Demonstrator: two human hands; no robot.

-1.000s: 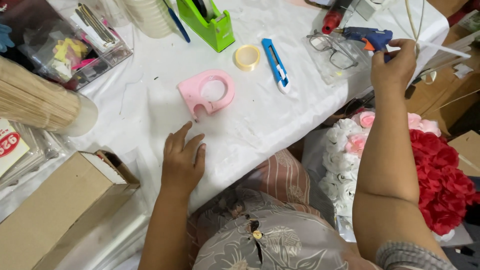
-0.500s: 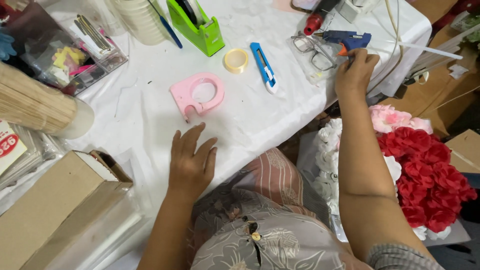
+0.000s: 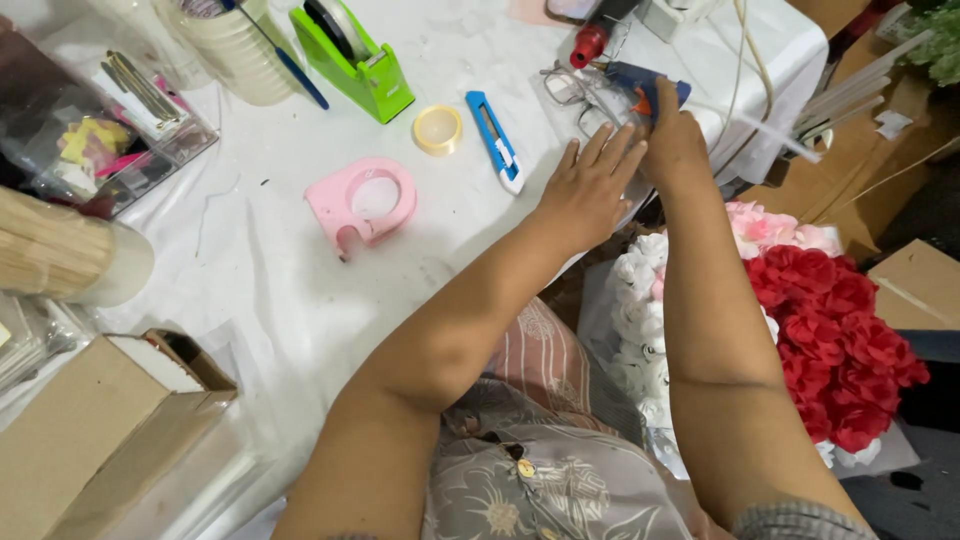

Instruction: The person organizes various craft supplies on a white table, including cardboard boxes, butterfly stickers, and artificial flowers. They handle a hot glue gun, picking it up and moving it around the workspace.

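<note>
My right hand reaches over the white table's right edge and closes around the blue glue gun, whose body shows above my fingers. My left hand lies flat beside it, fingers spread and pointing at the gun, holding nothing. A pair of glasses rests just left of the gun. A blue utility knife lies left of my left hand. Below my right forearm sits a bouquet of red, pink and white roses.
A pink tape dispenser, a small tape roll and a green tape dispenser sit mid-table. Clear boxes of small items and a bundle of wooden sticks stand at left. Cardboard boxes lie at lower left.
My left hand has swung from the table's near edge across to the right, beside the glue gun. My right hand has stayed at the gun while the view shifted.
</note>
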